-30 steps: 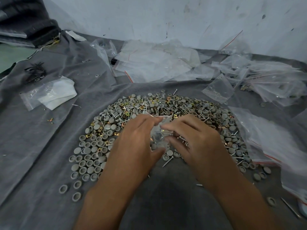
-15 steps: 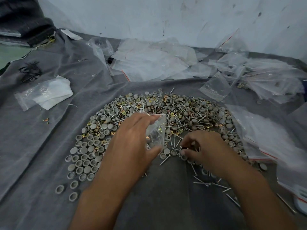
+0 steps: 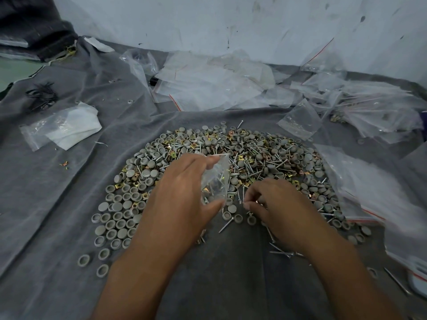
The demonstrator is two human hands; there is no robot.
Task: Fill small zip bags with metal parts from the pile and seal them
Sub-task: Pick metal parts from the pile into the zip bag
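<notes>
Head view, one moment. Left hand [image 3: 182, 197], centre of frame, holds a small clear zip bag [image 3: 216, 179] upright, thumb at the bag's lower edge and fingers curled round its top, mouth facing up; a few screws show through the plastic. Right hand [image 3: 277, 204], just right of the bag and apart from it, is lowered onto the near edge of the pile of metal parts [image 3: 231, 162]; its fingers [image 3: 250, 205] are curled together in a pinch on what looks like a thin screw, too small to confirm. The pile fills the middle of the frame on a grey cloth [image 3: 57, 204] and mixes grey round caps, brass-coloured square clips and silver screws. Loose screws [image 3: 282, 251] lie on the cloth below the right wrist. Empty zip bags [image 3: 212, 84] are heaped at upper centre against a white wall [image 3: 231, 24]; more bags [image 3: 369, 107] lie at upper right, and others [image 3: 381, 199] along the right edge. A bag with white paper [image 3: 62, 128] sits at left; dark screws [image 3: 41, 95] at upper left.
</notes>
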